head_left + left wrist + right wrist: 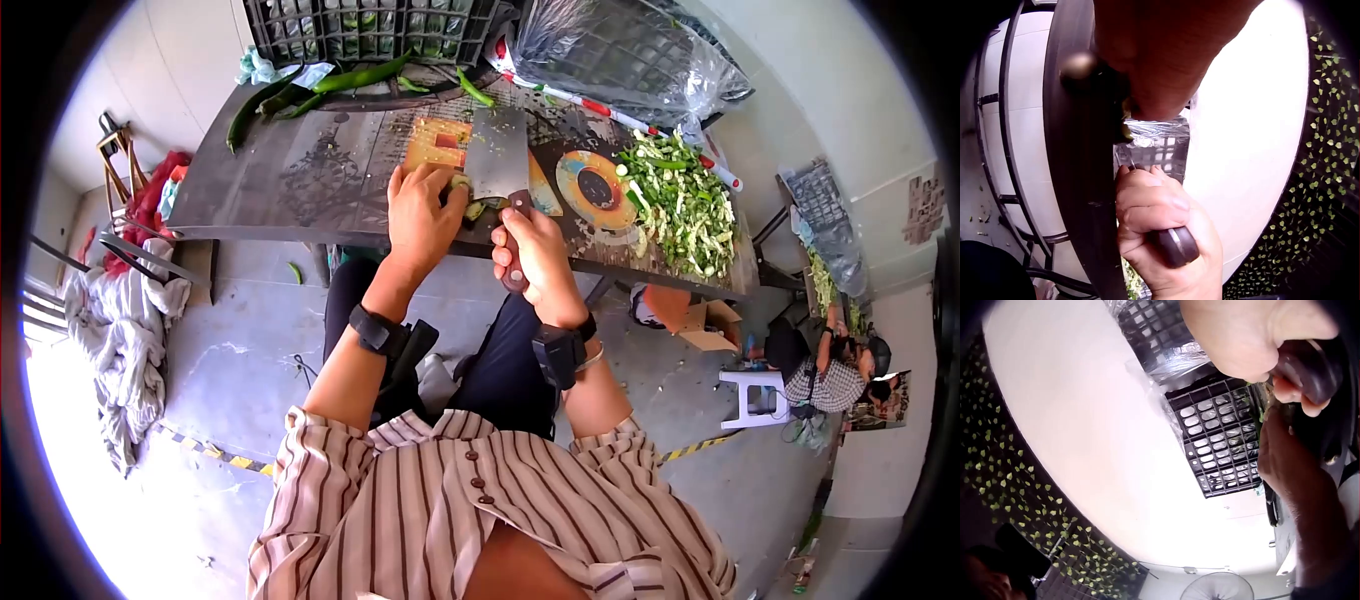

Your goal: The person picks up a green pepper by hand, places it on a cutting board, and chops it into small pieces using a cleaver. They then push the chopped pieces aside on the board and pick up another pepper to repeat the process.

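Observation:
In the head view, my right hand point(540, 255) grips the brown wooden handle point(516, 243) of a cleaver. Its broad blade point(498, 150) lies over the table, pointing away from me. To the left of the blade, my left hand point(425, 215), fingers bent, holds a piece of green pepper point(462, 184) close to the table's front edge. Most of that piece is hidden under the fingers. Seen from the left wrist, the right fingers wrap fully round the cleaver handle point(1177, 246). A large heap of chopped green pepper point(685, 205) covers the table's right end.
Whole long green peppers point(365, 76) lie along the table's back left, below a black plastic crate point(375, 30). Another crate wrapped in clear plastic point(620, 60) stands back right. An open cardboard box point(712, 325) sits on the floor; beyond it a person point(825, 380) works near a white stool point(755, 398).

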A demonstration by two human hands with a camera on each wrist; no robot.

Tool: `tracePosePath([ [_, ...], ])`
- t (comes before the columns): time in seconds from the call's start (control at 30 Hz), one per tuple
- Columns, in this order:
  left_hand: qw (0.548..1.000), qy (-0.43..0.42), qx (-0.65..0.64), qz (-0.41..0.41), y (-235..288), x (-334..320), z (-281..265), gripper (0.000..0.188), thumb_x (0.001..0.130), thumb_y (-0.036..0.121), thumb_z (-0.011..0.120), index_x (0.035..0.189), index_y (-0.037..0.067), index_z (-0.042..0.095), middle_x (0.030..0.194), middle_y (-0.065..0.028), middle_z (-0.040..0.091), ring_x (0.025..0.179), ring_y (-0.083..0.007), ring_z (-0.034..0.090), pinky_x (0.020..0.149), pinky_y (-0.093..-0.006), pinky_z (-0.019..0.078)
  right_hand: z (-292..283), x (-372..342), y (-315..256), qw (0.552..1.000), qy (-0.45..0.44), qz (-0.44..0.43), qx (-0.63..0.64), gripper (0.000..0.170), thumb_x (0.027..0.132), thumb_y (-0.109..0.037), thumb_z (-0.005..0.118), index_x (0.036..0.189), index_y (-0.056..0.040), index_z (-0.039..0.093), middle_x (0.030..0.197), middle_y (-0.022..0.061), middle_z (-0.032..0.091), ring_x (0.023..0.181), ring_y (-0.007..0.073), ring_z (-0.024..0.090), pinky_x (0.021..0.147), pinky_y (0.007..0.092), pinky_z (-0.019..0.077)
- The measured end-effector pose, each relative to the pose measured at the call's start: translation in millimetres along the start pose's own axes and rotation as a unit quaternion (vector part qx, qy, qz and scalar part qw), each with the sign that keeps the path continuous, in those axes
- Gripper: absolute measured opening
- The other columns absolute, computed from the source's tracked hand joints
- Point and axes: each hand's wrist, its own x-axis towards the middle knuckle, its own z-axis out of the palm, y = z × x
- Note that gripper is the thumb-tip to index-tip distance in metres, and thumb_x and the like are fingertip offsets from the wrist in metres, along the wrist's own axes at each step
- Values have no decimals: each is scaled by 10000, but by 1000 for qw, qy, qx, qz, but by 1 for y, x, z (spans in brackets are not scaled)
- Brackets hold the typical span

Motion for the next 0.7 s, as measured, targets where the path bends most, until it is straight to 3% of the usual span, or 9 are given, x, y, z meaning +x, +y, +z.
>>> tracePosePath([
  [0.07,999,19,-29,2,-3,9,3,147,847,152,598,902,54,694,929,-83,661,970,-302,609,1075,-484,308,-1,3,-1,1000,-16,-11,-24,154,987,-222,546,935,-94,478,753,18,532,529,83,499,456,272,453],
  [0.13,987,2,-130,-89,-10,14,3,167,862,166,587,901,44,695,921,-84,666,962,-311,611,1066,-469,315,-3,7,-2,1000,-18,-10,-9,174,988,-213,530,938,-59,465,726,33,531,517,100,514,419,288,466],
  [0.2,993,-8,-88,-75,-7,10,1,188,866,181,588,933,43,698,949,-87,669,983,-317,605,1070,-492,299,-3,8,2,999,-21,-25,-24,171,985,-205,530,928,-58,463,720,33,530,512,105,513,416,291,463],
  [0.27,1000,5,8,5,6,6,-4,203,861,189,599,974,57,704,991,-87,674,1013,-312,598,1067,-529,279,-2,11,5,999,-11,-34,-21,175,981,-199,530,918,-50,463,705,40,528,500,116,511,411,300,458],
  [0.3,999,4,33,30,5,5,-5,200,821,188,652,988,98,715,1028,-87,682,1012,-291,599,1000,-437,329,-2,10,7,998,-13,-60,-25,178,981,-200,530,916,-48,464,701,42,527,500,119,514,411,303,458],
  [0.4,986,-17,136,96,0,2,-11,214,804,217,652,987,134,725,1026,-69,688,982,-281,606,983,-431,340,-1,5,7,994,-12,-97,-51,193,976,-207,530,897,-39,478,703,45,535,506,122,523,417,305,463],
  [0.43,987,-47,133,75,-1,4,-13,236,783,202,632,989,156,737,1003,-81,692,997,-275,611,1027,-470,307,-1,8,6,996,-7,-69,-49,191,975,-208,529,894,-41,482,705,42,538,507,118,524,417,302,463],
  [0.5,984,-50,152,77,0,7,-14,220,784,200,625,967,156,740,968,-80,698,972,-276,618,1005,-455,316,-1,11,3,998,-5,-38,-49,183,976,-208,529,901,-47,486,707,32,542,509,107,524,419,297,469],
  [0.7,985,-34,151,81,-9,18,-17,210,803,221,618,938,123,746,798,-109,705,840,-277,655,957,-410,356,-2,7,8,996,-19,-87,-24,175,975,-204,533,915,-47,483,710,34,541,516,109,525,425,299,483],
])
